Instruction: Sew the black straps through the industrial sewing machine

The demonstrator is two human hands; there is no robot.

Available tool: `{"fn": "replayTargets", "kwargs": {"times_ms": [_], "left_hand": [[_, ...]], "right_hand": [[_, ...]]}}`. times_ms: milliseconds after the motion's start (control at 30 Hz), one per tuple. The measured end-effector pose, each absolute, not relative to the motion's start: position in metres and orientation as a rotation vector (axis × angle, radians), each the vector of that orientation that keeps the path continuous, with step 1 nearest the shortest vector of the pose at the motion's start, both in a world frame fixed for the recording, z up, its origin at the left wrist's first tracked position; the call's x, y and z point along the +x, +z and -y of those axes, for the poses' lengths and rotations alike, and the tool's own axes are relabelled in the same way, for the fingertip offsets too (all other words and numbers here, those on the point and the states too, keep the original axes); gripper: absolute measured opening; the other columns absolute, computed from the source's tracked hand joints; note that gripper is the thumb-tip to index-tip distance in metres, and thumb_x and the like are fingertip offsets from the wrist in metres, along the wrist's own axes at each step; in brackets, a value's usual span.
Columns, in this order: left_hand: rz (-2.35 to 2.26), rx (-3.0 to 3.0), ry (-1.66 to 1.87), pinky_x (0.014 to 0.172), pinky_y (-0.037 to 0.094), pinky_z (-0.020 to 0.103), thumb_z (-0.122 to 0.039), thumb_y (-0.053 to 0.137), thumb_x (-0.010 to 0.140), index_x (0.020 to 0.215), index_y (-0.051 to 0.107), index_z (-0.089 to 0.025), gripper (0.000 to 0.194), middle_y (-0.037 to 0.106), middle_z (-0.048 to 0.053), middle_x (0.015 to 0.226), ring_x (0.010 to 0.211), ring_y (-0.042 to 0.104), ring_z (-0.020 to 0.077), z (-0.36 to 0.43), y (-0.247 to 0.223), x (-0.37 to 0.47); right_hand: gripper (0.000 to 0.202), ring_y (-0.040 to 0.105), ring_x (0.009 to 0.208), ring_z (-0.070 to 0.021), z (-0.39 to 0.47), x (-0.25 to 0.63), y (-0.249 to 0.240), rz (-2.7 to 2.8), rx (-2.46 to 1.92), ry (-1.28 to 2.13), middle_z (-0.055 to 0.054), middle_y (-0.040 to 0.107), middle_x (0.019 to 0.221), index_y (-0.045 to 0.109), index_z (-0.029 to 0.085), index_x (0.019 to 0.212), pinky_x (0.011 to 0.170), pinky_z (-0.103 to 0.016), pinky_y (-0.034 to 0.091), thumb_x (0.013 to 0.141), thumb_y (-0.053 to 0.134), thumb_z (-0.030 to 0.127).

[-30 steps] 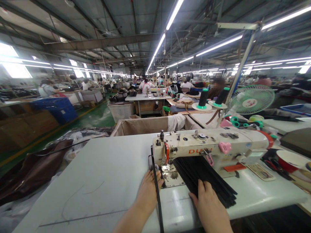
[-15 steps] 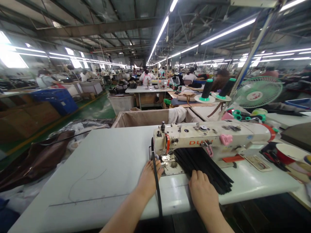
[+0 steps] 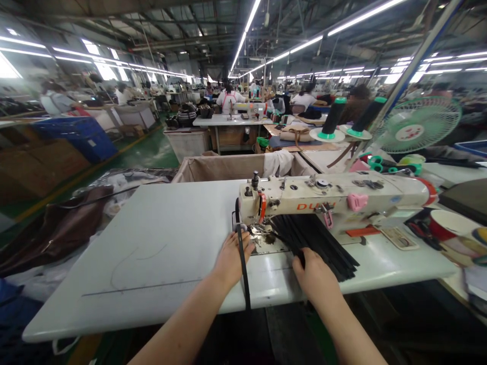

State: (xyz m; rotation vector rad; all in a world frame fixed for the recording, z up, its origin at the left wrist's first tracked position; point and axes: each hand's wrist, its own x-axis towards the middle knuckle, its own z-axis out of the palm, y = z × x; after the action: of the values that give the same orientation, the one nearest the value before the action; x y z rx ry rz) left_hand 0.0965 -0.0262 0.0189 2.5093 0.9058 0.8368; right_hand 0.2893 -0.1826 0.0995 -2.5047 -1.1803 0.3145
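Fingers (image 3: 240,242) of my left hand (image 3: 231,257) are lying flat and unclenched on the counter (image 3: 160,238), pressing a black strap (image 3: 242,263) that is running from the needle area back over the near edge. My right hand (image 3: 314,274) is resting loosely, not gripping, on the near end of a stack of black strips (image 3: 319,242) lying under the arm of the sewing machine (image 3: 331,200). I am judging the work as barely begun: one strap is sitting at the foot, the stack is waiting. Behind, thread cones (image 3: 335,119) and a green fan (image 3: 418,124) are standing.
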Motion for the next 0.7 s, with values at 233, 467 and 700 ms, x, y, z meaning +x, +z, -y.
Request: {"fn": "replayTargets", "kwargs": {"times_ms": [233,467,700], "left_hand": [[-0.901,2.545,0.828,0.125,0.041,0.054,-0.032,0.051,0.107,0.128,0.069,-0.020,0.030,0.067,0.009,0.141,0.140,0.056,0.0277,0.027,0.018,0.097],[-0.896,2.484,0.875,0.123,0.043,0.054,-0.031,0.048,0.107,0.124,0.068,-0.020,0.028,0.067,0.009,0.139,0.138,0.056,0.0274,0.027,0.020,0.097],[-0.938,2.175,0.991,0.110,0.054,0.046,-0.024,0.052,0.100,0.104,0.071,-0.018,0.021,0.071,0.012,0.123,0.119,0.067,0.0254,0.007,0.019,0.097]], "right_hand": [[0.029,0.061,0.051,-0.0179,0.199,0.287,0.090,0.856,-1.956,0.956,0.000,0.065,0.065,0.057,0.017,0.104,0.059,-0.031,0.049,0.092,0.045,0.041],[0.047,0.057,0.056,-0.0149,0.222,0.267,0.081,0.468,-1.506,1.179,0.003,0.053,0.055,0.065,0.015,0.083,0.056,-0.026,0.047,0.074,0.079,0.059],[0.059,0.055,0.052,-0.0058,0.238,0.238,0.077,-0.015,-1.295,1.311,-0.001,0.069,0.073,0.072,0.013,0.090,0.043,-0.013,0.037,0.053,0.102,0.048]]}}
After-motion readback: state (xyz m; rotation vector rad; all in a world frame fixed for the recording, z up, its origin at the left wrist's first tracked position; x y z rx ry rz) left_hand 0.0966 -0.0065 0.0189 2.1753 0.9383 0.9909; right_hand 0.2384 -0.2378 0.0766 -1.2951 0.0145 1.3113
